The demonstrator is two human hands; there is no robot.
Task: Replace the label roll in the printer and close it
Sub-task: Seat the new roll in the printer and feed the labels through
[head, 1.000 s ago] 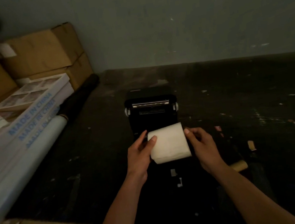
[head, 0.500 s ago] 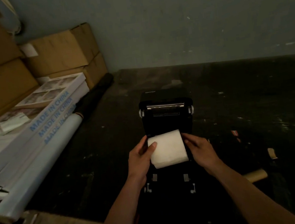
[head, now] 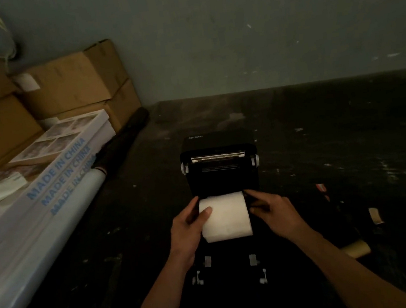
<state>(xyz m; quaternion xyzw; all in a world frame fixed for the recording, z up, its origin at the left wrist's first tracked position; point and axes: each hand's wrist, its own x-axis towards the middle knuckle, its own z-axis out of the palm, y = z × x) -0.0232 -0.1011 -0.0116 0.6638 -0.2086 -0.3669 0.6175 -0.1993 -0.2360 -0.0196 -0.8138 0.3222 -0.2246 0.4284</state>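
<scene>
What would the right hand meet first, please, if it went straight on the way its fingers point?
Probably the printer's raised lid: the right hand points up-left past the label roll end. Depth is unclear.

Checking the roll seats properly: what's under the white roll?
The black printer's open bay, too dark to make out. Left hand and right hand hold the white label roll by its ends.

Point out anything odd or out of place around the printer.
Paper scraps litter the dark table right of the open printer, and a bare cardboard core lies loose there.
</scene>
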